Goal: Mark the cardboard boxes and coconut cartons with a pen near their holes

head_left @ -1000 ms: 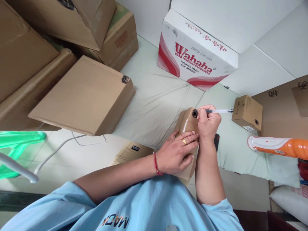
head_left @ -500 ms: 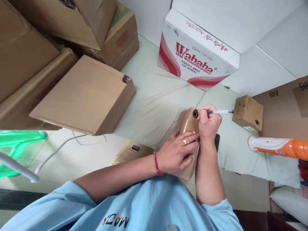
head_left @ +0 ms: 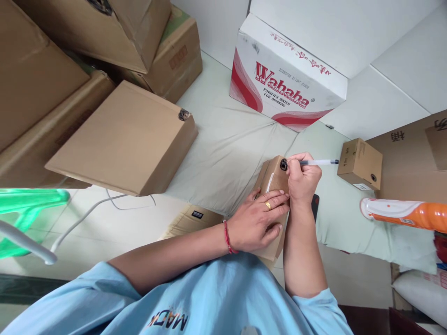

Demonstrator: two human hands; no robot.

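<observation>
White panelled wall (head_left: 398, 51), pale tiled floor (head_left: 139, 221), cloth-covered table (head_left: 220, 144), green stool (head_left: 35, 199).

I can't see the tip of the pen (head_left: 324, 162); it's tucked into the right hand (head_left: 304, 179), so whether it touches the carton (head_left: 278, 180) I couldn't say. The left hand (head_left: 256, 224) covers that carton's middle. Something dark (head_left: 315, 203) peeks out behind the right wrist, too hidden to name. The left forearm covers part of the beige pad (head_left: 186, 227), whose label is too tiny to read, like the print on the small box (head_left: 368, 156). The orange-and-white canister (head_left: 401, 212), big carton (head_left: 414, 174) and green stool (head_left: 38, 200) all run out of my view.
</observation>
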